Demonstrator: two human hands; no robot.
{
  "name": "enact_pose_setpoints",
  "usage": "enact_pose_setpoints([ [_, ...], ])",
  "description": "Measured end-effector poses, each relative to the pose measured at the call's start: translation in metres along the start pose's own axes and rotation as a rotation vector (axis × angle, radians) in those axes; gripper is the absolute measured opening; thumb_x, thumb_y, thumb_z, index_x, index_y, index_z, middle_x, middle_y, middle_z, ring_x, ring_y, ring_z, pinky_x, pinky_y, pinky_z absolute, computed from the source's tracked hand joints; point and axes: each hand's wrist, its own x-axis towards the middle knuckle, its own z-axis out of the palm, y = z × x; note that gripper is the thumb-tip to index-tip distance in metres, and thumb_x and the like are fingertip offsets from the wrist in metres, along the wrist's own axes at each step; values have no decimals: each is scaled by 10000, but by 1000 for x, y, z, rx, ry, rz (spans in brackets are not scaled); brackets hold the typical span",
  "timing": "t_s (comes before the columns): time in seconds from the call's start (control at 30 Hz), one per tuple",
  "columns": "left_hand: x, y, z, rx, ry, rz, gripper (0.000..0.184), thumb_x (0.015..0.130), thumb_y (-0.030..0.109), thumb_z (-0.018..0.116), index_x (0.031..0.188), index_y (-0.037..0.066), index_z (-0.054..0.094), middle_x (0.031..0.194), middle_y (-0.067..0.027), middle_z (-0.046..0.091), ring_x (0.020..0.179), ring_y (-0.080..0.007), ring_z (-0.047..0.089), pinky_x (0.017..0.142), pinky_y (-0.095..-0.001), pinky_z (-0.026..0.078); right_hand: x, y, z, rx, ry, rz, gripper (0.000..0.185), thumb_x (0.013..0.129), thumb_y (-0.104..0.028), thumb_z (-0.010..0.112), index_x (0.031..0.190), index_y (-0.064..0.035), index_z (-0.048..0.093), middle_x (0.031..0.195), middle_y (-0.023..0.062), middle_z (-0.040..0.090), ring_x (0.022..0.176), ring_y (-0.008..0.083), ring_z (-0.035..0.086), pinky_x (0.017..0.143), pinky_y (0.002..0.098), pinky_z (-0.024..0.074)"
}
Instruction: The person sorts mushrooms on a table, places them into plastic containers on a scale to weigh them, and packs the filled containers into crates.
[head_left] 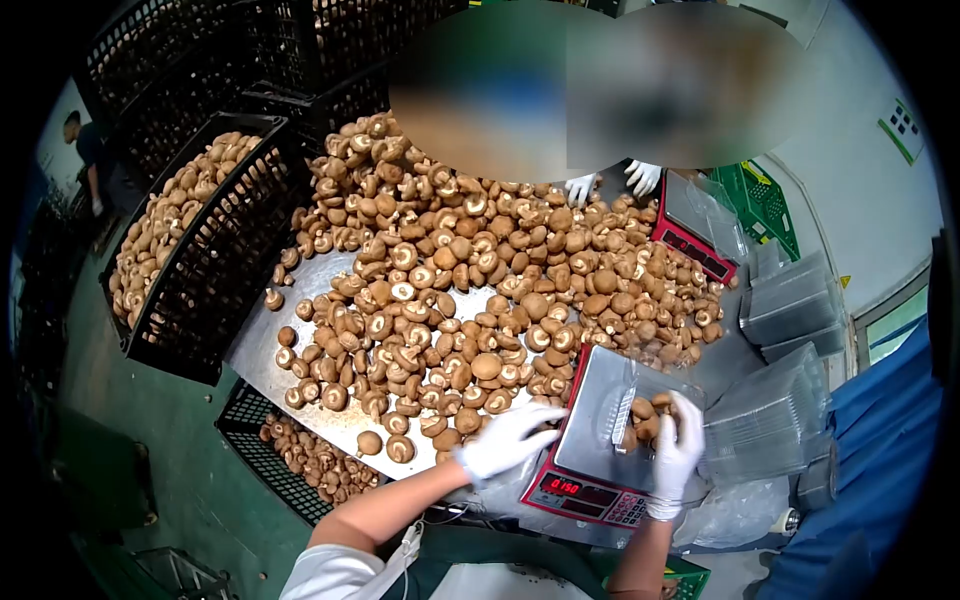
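My left hand [510,440], in a white glove, reaches over the near edge of the mushroom pile with its fingers stretched toward the scale; it holds nothing. On the steel plate of a red digital scale [575,497] stands a clear plastic tray [622,415] with several brown mushrooms [645,425] in it. My right hand [680,455], also gloved, is at the tray's right side, its fingers curled round a mushroom there. Part of that mushroom is covered by the fingers. The scale's red display is lit and seems to read 0150.
Loose mushrooms [460,250] cover much of the metal table [255,340]. Black crates [215,260] of mushrooms stand left, one lower down. Stacked clear trays [765,410] are at right. Across the table, another person's gloved hands [643,177] are beside a second red scale [690,250].
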Motion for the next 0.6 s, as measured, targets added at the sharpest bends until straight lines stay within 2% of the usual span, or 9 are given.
enact_pose_setpoints([
  [0.07, -39, -20, -20, 9, 38, -170, 325, 869, 182, 572, 1178, 81, 597, 1090, -132, 619, 1020, -280, 585, 909, -353, 447, 0, -22, 42, -35, -143, -114, 246, 766, -22, 602, 1008, 10, 633, 1013, 129, 641, 956, 254, 606, 882, 332, 454],
  [0.1, -55, -27, -30, 68, 120, -181, 286, 866, 179, 584, 1127, 73, 627, 1045, -126, 638, 979, -275, 603, 885, -354, 462, -1, -53, 66, 66, -285, -78, 279, 772, -46, 630, 1046, 9, 627, 1037, 135, 634, 944, 253, 614, 861, 324, 464],
  [0.13, -68, -37, -41, 56, 186, -183, 248, 862, 183, 605, 1080, 69, 640, 1013, -127, 646, 944, -291, 610, 850, -356, 478, -4, -48, 100, 142, -368, -159, 320, 794, -104, 654, 1092, 5, 614, 1075, 135, 621, 957, 257, 612, 858, 313, 464],
  [0.17, -80, -42, -55, 75, 230, -243, 230, 859, 180, 607, 1051, 62, 652, 996, -131, 655, 938, -296, 615, 838, -357, 484, -4, -65, 124, 103, -495, -75, 375, 815, -173, 659, 1139, 2, 588, 1114, 149, 604, 1000, 273, 600, 869, 331, 464],
  [0.23, -100, -63, -81, 101, 400, -292, 209, 839, 163, 623, 1015, 55, 659, 995, -134, 654, 942, -288, 616, 841, -360, 482, -10, -42, 193, -138, -463, -339, 458, 831, -287, 637, 1207, -44, 539, 1167, 169, 572, 1011, 315, 586, 831, 401, 486],
  [0.37, -114, -84, -143, 313, 680, -325, 188, 809, 87, 627, 991, 51, 658, 998, -129, 646, 972, -298, 593, 880, -370, 459, -10, -24, 248, -556, -757, -352, 476, 783, -254, 669, 1220, -115, 542, 1201, 166, 570, 1046, 336, 573, 826, 397, 483],
  [0.47, -107, -104, -178, 365, 759, -308, 252, 808, 74, 625, 1058, 43, 629, 1022, -132, 632, 968, -305, 588, 870, -367, 461, -8, -7, 249, -191, -587, -200, 455, 803, -228, 661, 1229, -110, 550, 1204, 144, 576, 1033, 307, 593, 844, 378, 486],
  [0.53, -97, -107, -192, 402, 674, -309, 341, 798, 69, 626, 1137, 44, 594, 1088, -141, 612, 1022, -307, 570, 899, -365, 453, -1, -15, 240, 352, -563, 139, 354, 863, -221, 614, 1191, -100, 565, 1133, 65, 601, 964, 176, 597, 813, 267, 482],
  [0.6, -82, -117, -195, 510, 599, -239, 430, 789, 76, 630, 1210, 48, 546, 1154, -149, 589, 1080, -310, 543, 938, -372, 438, 7, -36, 238, 691, -492, 468, 222, 892, -154, 585, 1090, -54, 579, 999, 37, 610, 892, 133, 583, 820, 259, 470],
])
